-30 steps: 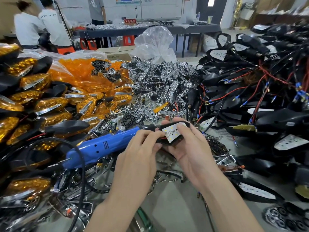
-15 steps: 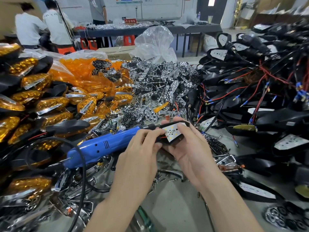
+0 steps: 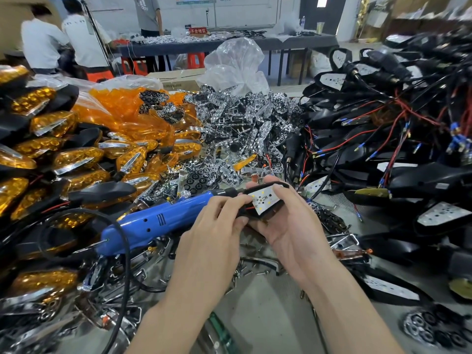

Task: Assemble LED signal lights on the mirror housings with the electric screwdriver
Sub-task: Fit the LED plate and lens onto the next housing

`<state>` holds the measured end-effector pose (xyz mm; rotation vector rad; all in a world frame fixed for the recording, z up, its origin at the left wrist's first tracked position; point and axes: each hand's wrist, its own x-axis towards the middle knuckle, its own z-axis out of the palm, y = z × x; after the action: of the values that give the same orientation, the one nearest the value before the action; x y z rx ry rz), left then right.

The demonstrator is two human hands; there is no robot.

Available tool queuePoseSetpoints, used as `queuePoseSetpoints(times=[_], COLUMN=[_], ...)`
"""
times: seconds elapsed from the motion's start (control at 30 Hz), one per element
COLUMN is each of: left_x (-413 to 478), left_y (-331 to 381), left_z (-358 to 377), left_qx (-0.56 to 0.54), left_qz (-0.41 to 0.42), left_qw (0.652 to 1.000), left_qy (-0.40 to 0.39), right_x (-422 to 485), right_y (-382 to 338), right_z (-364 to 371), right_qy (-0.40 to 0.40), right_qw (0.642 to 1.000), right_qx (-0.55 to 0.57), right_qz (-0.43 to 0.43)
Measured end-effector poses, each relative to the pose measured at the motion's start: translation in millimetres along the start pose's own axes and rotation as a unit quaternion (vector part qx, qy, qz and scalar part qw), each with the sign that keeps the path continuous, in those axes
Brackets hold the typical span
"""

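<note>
Gripping black housing (image 3: 274,212), blue plastic screwdriver (image 3: 158,221)

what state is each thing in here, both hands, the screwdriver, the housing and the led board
left hand, fingers curled round the electric screwdriver's front end
right hand, cradles the mirror housing, fingers curled round it
electric screwdriver, nearly level, tip at the housing; running or not, cannot tell
mirror housing, held off the table, open side up
LED board, seated in the housing, face up, unlit

Screwdriver (image 3: 153,222) bit hidden behind left hand (image 3: 212,236); background workers (image 3: 43,44) blurred
</note>
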<state>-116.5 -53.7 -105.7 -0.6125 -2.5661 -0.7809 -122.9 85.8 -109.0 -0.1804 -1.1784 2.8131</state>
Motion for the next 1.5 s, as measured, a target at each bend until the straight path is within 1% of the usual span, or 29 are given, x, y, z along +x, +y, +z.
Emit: queuePoseSetpoints(times=[0.2, 0.37, 0.73, 0.87, 0.93, 1.1, 1.23, 1.3, 1.37, 1.4, 1.43, 1.5], left_x=[0, -1, -2, -2, -3, -1, 7, 14, 28, 38, 50, 73], left_y=[0, 1, -2, -3, -4, -4, -7, -11, -21, -27, -34, -48], left_z=[-1, -1, 0, 2, 2, -1, -11, -19, -25, -27, -28, -30], left_qx=[0.002, 0.003, 0.004, 0.000, -0.015, -0.034, -0.115, -0.150, -0.138, -0.115, -0.082, 0.006], left_qz=[0.001, 0.003, 0.011, 0.008, 0.000, -0.012, -0.032, -0.046, -0.066, -0.076, -0.086, -0.098], left_qw=[1.000, 1.000, 1.000, 1.000, 1.000, 0.999, 0.992, 0.987, 0.988, 0.990, 0.993, 0.993], left_qy=[0.002, 0.003, 0.006, 0.002, -0.001, -0.011, -0.036, -0.025, -0.005, -0.001, -0.009, -0.070], right_x=[-1, -1, 1, 1, 1, -1, 0, 0, 2, 2, 3, 2], right_y=[-3, -4, -1, 2, 1, -2, -3, -4, -4, -4, -4, -5], right_z=[2, 2, 1, 1, 0, -3, -4, -5, -7, -8, -9, -9], right_qy=[-0.012, 0.000, -0.001, -0.010, -0.009, -0.014, -0.029, -0.020, -0.009, -0.004, -0.001, 0.000], right_qw=[1.000, 0.999, 0.999, 0.999, 0.998, 0.995, 0.992, 0.989, 0.986, 0.984, 0.983, 0.981], right_qx=[0.024, 0.037, 0.027, 0.013, 0.016, 0.067, 0.101, 0.126, 0.152, 0.161, 0.168, 0.173], right_qz=[0.013, 0.026, 0.023, 0.039, 0.052, 0.069, 0.075, 0.073, 0.075, 0.077, 0.080, 0.085])
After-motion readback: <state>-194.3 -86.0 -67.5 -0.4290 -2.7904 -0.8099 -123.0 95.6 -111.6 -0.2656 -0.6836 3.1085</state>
